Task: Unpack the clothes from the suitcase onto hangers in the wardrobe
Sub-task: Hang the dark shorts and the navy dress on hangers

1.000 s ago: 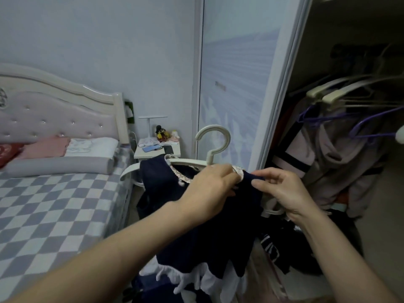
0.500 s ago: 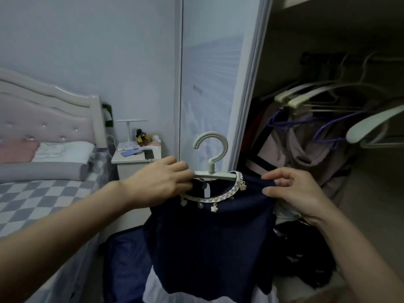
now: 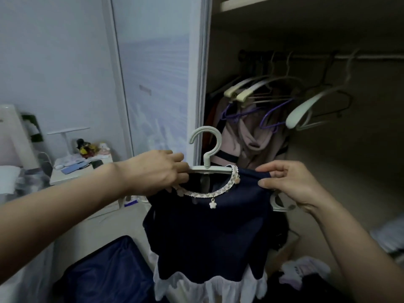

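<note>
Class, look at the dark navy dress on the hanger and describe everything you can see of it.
The dark navy dress hangs front-on from a pale plastic hanger before the open wardrobe. Its round neckline carries white lace trim with small flower charms; a white ruffled hem shows below. The cloth looks smooth and matte. The left hand holds the hanger and neckline at one shoulder; the right hand pinches the other shoulder's fabric. The hanger's hook is not yet on the rail.
</note>
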Demonstrator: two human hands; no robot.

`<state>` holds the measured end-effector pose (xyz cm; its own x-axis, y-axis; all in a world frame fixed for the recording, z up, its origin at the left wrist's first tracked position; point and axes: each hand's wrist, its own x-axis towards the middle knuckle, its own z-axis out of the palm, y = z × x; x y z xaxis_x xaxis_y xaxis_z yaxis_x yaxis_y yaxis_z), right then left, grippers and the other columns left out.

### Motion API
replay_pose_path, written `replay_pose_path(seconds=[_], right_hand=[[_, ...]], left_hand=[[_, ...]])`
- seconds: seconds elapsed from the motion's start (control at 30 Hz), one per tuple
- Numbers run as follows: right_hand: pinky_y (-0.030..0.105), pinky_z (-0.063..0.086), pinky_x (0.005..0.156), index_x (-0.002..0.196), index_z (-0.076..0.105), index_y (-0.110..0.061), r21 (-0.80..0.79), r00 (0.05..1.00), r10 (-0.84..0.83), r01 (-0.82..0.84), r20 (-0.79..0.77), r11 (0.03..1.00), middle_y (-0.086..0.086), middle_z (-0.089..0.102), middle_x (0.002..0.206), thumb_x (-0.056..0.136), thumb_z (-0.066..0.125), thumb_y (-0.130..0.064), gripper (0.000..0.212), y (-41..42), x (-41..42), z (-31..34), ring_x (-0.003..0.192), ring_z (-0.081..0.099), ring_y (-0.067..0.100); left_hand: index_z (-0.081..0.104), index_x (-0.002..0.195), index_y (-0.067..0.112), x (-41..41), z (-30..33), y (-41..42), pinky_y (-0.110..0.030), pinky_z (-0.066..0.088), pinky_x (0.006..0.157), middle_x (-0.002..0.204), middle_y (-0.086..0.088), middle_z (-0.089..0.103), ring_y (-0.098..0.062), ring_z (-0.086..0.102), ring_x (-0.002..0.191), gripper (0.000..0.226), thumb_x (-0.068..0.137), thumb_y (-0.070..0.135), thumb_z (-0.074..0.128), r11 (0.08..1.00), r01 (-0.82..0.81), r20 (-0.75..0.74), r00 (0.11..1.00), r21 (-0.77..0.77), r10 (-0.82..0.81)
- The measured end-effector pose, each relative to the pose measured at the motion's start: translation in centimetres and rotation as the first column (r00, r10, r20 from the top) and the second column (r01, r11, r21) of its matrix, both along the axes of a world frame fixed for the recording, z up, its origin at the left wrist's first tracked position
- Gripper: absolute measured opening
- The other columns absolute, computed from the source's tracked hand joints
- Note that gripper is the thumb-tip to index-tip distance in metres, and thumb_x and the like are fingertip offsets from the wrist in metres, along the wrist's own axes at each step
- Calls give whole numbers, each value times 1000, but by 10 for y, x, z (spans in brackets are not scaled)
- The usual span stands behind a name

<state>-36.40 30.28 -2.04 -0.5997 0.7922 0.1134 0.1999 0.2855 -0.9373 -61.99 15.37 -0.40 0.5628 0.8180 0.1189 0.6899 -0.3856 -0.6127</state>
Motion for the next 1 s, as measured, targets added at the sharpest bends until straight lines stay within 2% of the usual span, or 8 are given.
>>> replay_pose_path(seconds=[0.13, 0.3, 0.43, 0.53, 0.6, 0.77, 0.87, 1.0], right_hand=[[9, 43, 43, 86, 63, -3, -29, 995, -78, 76, -57, 997, -4, 63, 46, 74, 61, 20, 27, -15, 17, 3, 42, 56, 0], [10, 44, 45, 95, 64, 0, 3, 978, -197, 197, -73, 980, 1, 64, 59, 74, 63, 17, 27, -31, 36, 14, 45, 57, 1], [10, 43, 60, 92, 66, -13, 320, 935, -354, 332, 10, 887, -6, 61, 73, 76, 71, -1, 21, -36, 57, 24, 63, 54, 1], [18, 34, 54, 79, 63, -10, 568, 803, -535, 319, 264, 759, -1, 62, 71, 72, 77, -20, 19, -39, 78, 19, 66, 53, 12], [19, 35, 56, 75, 60, -14, 561, 818, -529, 335, 226, 757, -2, 60, 69, 70, 78, -19, 18, -40, 91, 12, 66, 52, 17], [43, 51, 90, 117, 54, -39, 389, 935, -294, 200, 198, 899, -7, 61, 116, 71, 75, -1, 63, -59, 117, 18, 102, 59, 32], [14, 50, 64, 92, 67, -24, 240, 950, -311, 294, 35, 925, 3, 67, 94, 69, 73, 9, 41, -72, 127, 19, 74, 63, -2], [13, 36, 42, 69, 60, -19, 273, 822, -569, 556, -40, 785, -6, 59, 62, 68, 77, -1, 24, -80, 145, 21, 45, 47, 0]], left_hand=[[54, 75, 16, -1, 1, 1, -28, 48, 62, 90, -6, 54, -21, 51, 77, 37, 83, 50, 42, 997, 73, 189, 979, 31, -78], [43, 110, 12, 5, -6, 24, -34, 43, 78, 106, -9, 59, -30, 57, 95, 30, 93, 37, 46, 934, -309, 652, 673, -182, 350], [54, 95, 2, 15, 0, 47, -27, 32, 65, 82, -10, 57, -25, 54, 77, 30, 87, 28, 41, 989, -126, 850, 511, -73, 128], [57, 92, -1, 21, 3, 59, -28, 36, 69, 81, -10, 59, -22, 53, 77, 31, 85, 27, 45, 996, -24, 901, 425, -88, 90], [57, 90, 0, 25, 2, 65, -28, 40, 71, 80, -10, 59, -22, 54, 77, 32, 84, 29, 46, 994, 20, 899, 430, -107, 88], [60, 87, 3, 43, -1, 85, -25, 38, 71, 81, -5, 54, -13, 51, 76, 21, 84, 22, 49, 984, 147, 889, 457, -98, 20], [57, 84, 6, 59, -2, 102, -19, 38, 71, 79, -5, 56, -2, 51, 73, 9, 91, 5, 52, 981, 159, 920, 389, -113, 43], [57, 86, 1, 95, 3, 132, -28, 38, 76, 82, -8, 58, -18, 52, 82, 11, 88, -5, 49, 981, 190, 952, 304, -25, -34]])
